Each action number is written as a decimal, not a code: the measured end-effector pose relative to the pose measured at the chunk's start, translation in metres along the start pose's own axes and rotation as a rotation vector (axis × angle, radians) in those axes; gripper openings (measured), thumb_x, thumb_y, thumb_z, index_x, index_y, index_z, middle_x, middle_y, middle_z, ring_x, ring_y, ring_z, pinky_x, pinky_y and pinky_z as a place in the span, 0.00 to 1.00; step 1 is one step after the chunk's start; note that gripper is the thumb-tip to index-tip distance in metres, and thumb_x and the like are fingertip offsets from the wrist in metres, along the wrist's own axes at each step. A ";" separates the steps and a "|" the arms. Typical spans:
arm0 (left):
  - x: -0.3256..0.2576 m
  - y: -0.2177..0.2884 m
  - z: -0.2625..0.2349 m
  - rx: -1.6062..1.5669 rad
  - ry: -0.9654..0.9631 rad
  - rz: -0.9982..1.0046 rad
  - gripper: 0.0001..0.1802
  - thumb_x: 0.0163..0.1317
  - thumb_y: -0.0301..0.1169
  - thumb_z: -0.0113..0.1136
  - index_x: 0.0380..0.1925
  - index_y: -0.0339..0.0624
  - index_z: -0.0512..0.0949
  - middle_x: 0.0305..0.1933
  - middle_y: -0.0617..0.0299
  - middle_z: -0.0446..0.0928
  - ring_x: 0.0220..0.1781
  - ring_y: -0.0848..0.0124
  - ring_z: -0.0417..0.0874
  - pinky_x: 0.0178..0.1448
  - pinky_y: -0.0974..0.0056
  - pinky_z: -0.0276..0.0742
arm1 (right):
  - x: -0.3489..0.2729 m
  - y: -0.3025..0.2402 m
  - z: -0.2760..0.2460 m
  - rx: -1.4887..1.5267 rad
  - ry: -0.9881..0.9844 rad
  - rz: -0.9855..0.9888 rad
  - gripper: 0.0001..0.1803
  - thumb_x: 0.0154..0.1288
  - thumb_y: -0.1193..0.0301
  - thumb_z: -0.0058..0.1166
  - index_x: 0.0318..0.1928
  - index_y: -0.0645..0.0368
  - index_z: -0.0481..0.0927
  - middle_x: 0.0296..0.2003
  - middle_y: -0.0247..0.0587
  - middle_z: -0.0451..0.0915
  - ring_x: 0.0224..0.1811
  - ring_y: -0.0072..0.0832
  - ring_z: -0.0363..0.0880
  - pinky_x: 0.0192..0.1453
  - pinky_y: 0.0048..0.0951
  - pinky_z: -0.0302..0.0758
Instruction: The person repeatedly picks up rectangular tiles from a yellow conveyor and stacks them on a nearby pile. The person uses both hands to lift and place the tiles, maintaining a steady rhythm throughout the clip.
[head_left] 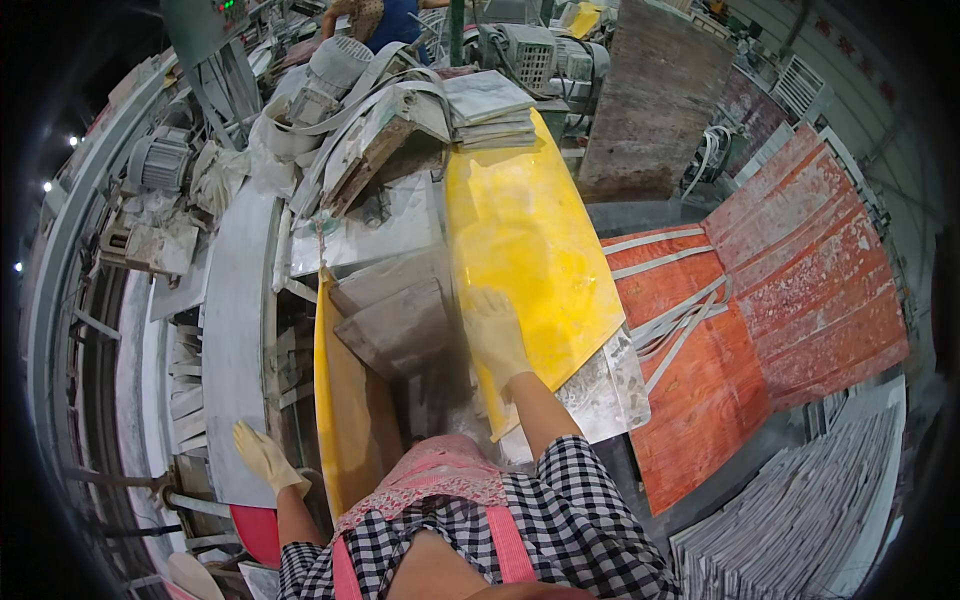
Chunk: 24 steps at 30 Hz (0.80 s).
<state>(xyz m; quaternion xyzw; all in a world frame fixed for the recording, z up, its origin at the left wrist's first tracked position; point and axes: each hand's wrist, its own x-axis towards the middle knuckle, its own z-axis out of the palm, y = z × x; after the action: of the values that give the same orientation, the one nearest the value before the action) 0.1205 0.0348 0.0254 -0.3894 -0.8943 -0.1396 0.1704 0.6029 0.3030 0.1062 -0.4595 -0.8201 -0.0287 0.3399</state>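
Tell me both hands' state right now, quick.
Left hand: open, nothing seen in it, by the grey panel.
Right hand: open, over the yellow sheet.

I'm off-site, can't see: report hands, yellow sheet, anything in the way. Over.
Left hand open, by long grey panel. Right hand open, at left edge of yellow sheet. Slabs stacked at its far end.

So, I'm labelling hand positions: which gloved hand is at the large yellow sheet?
The right gloved hand, at the left side of the large yellow sheet; the left gloved hand is by the near end of the long grey board.
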 end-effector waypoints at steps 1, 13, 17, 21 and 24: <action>-0.001 0.000 0.001 0.013 0.006 -0.005 0.22 0.72 0.24 0.48 0.62 0.27 0.75 0.67 0.35 0.74 0.70 0.43 0.73 0.77 0.51 0.65 | 0.000 0.000 0.000 0.000 -0.015 0.002 0.09 0.61 0.71 0.58 0.36 0.61 0.87 0.58 0.48 0.81 0.63 0.48 0.75 0.70 0.48 0.68; -0.002 0.019 -0.017 -0.038 0.042 -0.040 0.21 0.70 0.23 0.50 0.61 0.26 0.76 0.66 0.35 0.75 0.71 0.44 0.73 0.77 0.50 0.65 | -0.001 0.002 -0.002 -0.040 -0.208 0.017 0.15 0.68 0.64 0.53 0.47 0.57 0.87 0.64 0.52 0.75 0.68 0.52 0.70 0.75 0.51 0.62; -0.002 0.026 -0.023 -0.045 0.036 -0.054 0.22 0.69 0.23 0.50 0.61 0.26 0.76 0.66 0.35 0.74 0.71 0.44 0.73 0.78 0.50 0.64 | -0.002 0.003 -0.002 -0.059 -0.212 -0.004 0.15 0.68 0.64 0.53 0.47 0.56 0.87 0.65 0.52 0.75 0.69 0.51 0.69 0.76 0.51 0.61; -0.002 0.030 -0.029 -0.025 0.028 -0.053 0.21 0.70 0.23 0.50 0.61 0.27 0.76 0.66 0.35 0.74 0.71 0.44 0.72 0.78 0.49 0.64 | -0.004 0.004 0.001 -0.081 -0.214 0.000 0.14 0.68 0.64 0.53 0.46 0.56 0.87 0.65 0.51 0.75 0.69 0.50 0.69 0.76 0.50 0.61; -0.003 0.031 -0.030 -0.036 0.013 -0.078 0.21 0.70 0.24 0.50 0.61 0.27 0.76 0.66 0.35 0.74 0.72 0.44 0.72 0.78 0.49 0.63 | -0.005 0.004 0.004 -0.079 -0.220 0.018 0.13 0.67 0.64 0.54 0.45 0.56 0.88 0.65 0.51 0.76 0.69 0.50 0.70 0.76 0.49 0.62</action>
<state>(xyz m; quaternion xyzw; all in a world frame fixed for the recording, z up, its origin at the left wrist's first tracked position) 0.1516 0.0419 0.0553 -0.3562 -0.9051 -0.1647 0.1635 0.6061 0.3033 0.0994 -0.4804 -0.8464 -0.0072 0.2296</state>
